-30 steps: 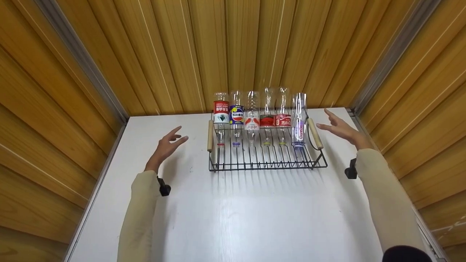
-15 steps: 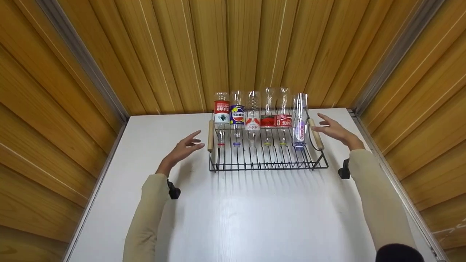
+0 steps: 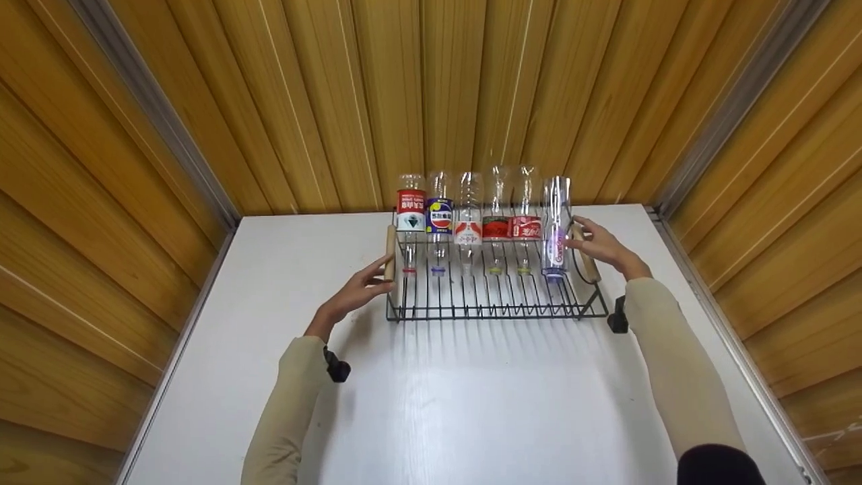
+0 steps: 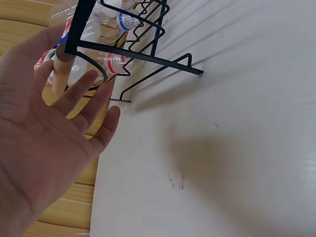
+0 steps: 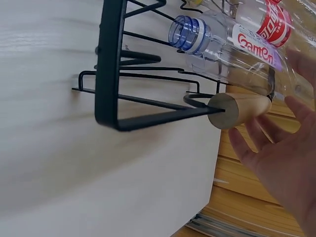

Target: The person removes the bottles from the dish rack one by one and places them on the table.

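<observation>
From my remote feed I saw a white desk (image 3: 465, 404) with faint grain, a pale glare and small dark smudges (image 4: 177, 181). Yellow-brown wood-panelled walls (image 3: 444, 87) closed it in at the back and on both sides, with grey metal strips (image 3: 145, 111) running up the rear corners. A black wire rack (image 5: 109, 69) stood near the desk's back edge, throwing striped shadows forward. In it six clear plastic bottles (image 3: 468, 229) leaned in a row, necks down and towards me, the Ganten bottle (image 3: 556, 229) farthest right. I had the left hand (image 3: 347, 296) at the left wooden handle (image 3: 390, 246), its grip loose, fingers apart. The right hand (image 3: 606, 249) was at the right wooden handle (image 3: 588, 263), its grip likewise unclosed, fingers spread about the handle; I could not tell whether either hand touched wood.
</observation>
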### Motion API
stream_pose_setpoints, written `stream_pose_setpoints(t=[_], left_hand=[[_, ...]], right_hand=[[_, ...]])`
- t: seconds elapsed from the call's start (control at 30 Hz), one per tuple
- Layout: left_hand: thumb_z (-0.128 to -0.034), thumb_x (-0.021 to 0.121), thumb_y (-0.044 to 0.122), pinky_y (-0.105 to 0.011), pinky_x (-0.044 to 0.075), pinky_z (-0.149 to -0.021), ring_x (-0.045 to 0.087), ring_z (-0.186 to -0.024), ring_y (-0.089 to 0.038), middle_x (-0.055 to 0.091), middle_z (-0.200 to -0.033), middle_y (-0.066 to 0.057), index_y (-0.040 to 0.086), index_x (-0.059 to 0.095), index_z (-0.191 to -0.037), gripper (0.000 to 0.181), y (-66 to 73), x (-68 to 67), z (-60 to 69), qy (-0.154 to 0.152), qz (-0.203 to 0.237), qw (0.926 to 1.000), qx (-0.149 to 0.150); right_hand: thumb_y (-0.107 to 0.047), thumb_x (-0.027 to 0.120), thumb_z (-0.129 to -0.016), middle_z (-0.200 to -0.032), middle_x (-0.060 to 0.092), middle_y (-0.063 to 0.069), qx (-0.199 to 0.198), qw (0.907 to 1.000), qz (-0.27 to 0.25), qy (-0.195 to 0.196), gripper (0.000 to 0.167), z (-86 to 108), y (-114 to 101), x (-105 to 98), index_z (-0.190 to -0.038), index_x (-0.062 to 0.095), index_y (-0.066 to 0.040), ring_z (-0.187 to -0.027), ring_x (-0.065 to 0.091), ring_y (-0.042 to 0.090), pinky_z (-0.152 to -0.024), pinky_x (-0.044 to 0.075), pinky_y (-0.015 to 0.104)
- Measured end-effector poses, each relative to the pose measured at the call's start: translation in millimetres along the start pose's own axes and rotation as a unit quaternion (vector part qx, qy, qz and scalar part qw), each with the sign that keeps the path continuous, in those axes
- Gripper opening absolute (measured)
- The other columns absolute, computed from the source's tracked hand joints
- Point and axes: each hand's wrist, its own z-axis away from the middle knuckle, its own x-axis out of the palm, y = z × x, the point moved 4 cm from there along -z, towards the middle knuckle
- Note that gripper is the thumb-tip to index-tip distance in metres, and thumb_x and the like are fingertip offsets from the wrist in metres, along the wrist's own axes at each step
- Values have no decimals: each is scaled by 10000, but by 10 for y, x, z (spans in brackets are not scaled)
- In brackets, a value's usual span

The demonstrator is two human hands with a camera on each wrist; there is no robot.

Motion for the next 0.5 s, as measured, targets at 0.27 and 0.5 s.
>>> stream_pose_setpoints(t=[0.27,0.5], left_hand=[[-1025,630,216,-617,384,-1150,460,-1420,-397,383,-1593,-257,306,241,-1635,729,-41,24,-18,-108,400,9991,70],[-1046,583,185,-652,386,-1132,485,-1404,-385,382,-1597,-263,267,170,-1651,737,-69,40,-32,-388,636,9972,47]], right_hand=[[-352,617,-1006,-1599,106,442,-54,9986,430,316,953,-123,-123,98,-1579,24,127,-1488,172,592,-1218,209,677],[-272,711,-951,-1607,127,414,49,9989,-293,367,1029,-193,-158,215,-1593,-7,91,-1514,141,556,-1250,134,653]])
